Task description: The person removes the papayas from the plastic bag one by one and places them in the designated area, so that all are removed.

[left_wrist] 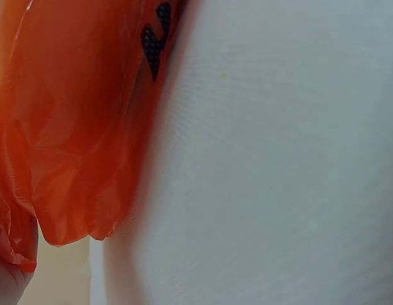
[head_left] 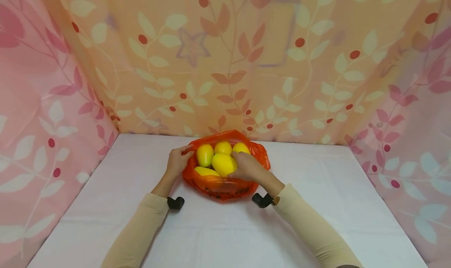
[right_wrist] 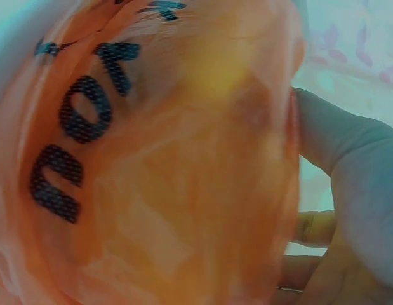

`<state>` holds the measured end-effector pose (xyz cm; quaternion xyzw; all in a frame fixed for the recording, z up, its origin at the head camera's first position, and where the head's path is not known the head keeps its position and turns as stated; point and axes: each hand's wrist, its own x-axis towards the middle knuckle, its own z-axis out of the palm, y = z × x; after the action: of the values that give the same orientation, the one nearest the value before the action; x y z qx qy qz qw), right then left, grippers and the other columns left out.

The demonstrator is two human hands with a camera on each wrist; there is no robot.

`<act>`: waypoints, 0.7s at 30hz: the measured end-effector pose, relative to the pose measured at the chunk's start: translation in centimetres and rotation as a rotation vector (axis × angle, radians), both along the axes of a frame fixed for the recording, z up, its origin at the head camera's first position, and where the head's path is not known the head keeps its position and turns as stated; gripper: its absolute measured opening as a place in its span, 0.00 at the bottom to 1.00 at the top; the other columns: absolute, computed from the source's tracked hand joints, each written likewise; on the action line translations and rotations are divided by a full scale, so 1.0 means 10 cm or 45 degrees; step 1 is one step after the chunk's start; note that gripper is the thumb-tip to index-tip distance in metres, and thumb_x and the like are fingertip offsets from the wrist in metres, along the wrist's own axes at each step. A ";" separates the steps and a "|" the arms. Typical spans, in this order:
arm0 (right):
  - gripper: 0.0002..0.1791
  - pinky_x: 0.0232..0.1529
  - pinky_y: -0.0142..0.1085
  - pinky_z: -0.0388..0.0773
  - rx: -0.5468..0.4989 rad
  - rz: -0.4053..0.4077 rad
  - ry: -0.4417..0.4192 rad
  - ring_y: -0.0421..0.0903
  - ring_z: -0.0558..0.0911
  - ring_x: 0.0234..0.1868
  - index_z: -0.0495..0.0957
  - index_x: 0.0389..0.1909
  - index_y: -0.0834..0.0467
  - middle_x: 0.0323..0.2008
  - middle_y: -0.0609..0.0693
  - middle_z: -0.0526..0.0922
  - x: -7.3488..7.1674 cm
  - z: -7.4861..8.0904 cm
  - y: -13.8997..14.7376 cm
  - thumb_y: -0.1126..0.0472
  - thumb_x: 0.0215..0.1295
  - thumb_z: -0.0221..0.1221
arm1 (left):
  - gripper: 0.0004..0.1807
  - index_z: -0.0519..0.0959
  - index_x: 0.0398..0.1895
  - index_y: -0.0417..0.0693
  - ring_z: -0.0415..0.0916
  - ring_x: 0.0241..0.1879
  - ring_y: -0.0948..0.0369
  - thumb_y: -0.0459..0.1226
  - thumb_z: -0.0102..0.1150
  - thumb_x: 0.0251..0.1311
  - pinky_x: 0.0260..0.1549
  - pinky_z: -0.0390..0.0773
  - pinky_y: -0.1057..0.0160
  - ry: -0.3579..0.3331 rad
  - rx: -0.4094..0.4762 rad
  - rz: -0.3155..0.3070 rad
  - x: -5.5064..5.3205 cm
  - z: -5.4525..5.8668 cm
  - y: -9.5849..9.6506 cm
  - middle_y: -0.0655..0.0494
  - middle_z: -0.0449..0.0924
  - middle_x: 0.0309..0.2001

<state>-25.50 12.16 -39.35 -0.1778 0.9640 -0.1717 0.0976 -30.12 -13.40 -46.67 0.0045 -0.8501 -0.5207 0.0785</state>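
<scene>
An orange plastic bag (head_left: 225, 195), printed with black lettering, lies with its mouth spread wide on the white table. Several yellow mangoes sit inside, among them one at the left (head_left: 205, 155) and one at the back (head_left: 223, 147). My left hand (head_left: 177, 161) pinches the bag's left rim; the left wrist view shows the crumpled plastic (left_wrist: 82, 127) by a bit of that hand. Reaching over the bag's right side, my right hand (head_left: 248, 167) grips the middle mango (head_left: 223, 164), thumb at its near side. From the right wrist, the bag's wall (right_wrist: 164, 210) hides that mango.
The white tabletop (head_left: 218, 236) stretches around the bag. Behind it hangs an orange-yellow leaf-patterned cloth (head_left: 197, 72), with pink leaf-patterned cloths at the left (head_left: 38, 123) and right (head_left: 412, 134). A black wrist mount (head_left: 176, 203) juts below the left wrist, another (head_left: 262, 200) below the right.
</scene>
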 end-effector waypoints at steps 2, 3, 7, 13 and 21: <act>0.43 0.58 0.45 0.77 -0.021 -0.008 -0.005 0.51 0.77 0.51 0.67 0.65 0.60 0.54 0.54 0.79 -0.01 0.03 0.00 0.47 0.51 0.71 | 0.18 0.79 0.56 0.37 0.72 0.63 0.45 0.34 0.59 0.64 0.63 0.71 0.49 0.019 -0.003 0.003 0.00 0.00 -0.01 0.38 0.79 0.56; 0.43 0.58 0.45 0.77 -0.030 -0.011 -0.006 0.51 0.77 0.51 0.67 0.66 0.60 0.54 0.54 0.79 -0.01 0.04 0.01 0.47 0.51 0.71 | 0.18 0.79 0.56 0.36 0.73 0.62 0.45 0.33 0.59 0.64 0.63 0.72 0.49 0.025 0.002 0.002 0.01 0.00 -0.01 0.38 0.80 0.56; 0.46 0.57 0.45 0.77 -0.048 -0.022 -0.017 0.51 0.76 0.51 0.66 0.67 0.60 0.55 0.53 0.79 -0.03 0.09 0.05 0.46 0.49 0.72 | 0.18 0.79 0.56 0.36 0.73 0.61 0.44 0.33 0.59 0.64 0.62 0.72 0.49 0.029 0.011 -0.013 0.01 0.01 -0.01 0.38 0.80 0.55; 0.46 0.58 0.48 0.76 -0.062 -0.016 0.003 0.52 0.76 0.53 0.66 0.68 0.59 0.58 0.54 0.78 -0.06 0.21 0.13 0.44 0.49 0.72 | 0.18 0.80 0.55 0.36 0.74 0.61 0.45 0.33 0.59 0.63 0.63 0.72 0.49 0.024 0.032 -0.001 0.01 0.04 0.00 0.38 0.81 0.54; 0.45 0.54 0.47 0.79 -0.136 -0.042 -0.020 0.52 0.77 0.50 0.66 0.68 0.57 0.54 0.54 0.79 -0.05 0.40 0.24 0.45 0.50 0.72 | 0.18 0.80 0.56 0.37 0.73 0.62 0.46 0.34 0.59 0.64 0.62 0.73 0.50 -0.034 0.041 0.023 0.02 0.06 0.00 0.39 0.80 0.55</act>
<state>-26.05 14.58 -35.39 -0.1653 0.9555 -0.2259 0.0927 -29.89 -13.44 -46.12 0.0203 -0.8425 -0.5335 0.0715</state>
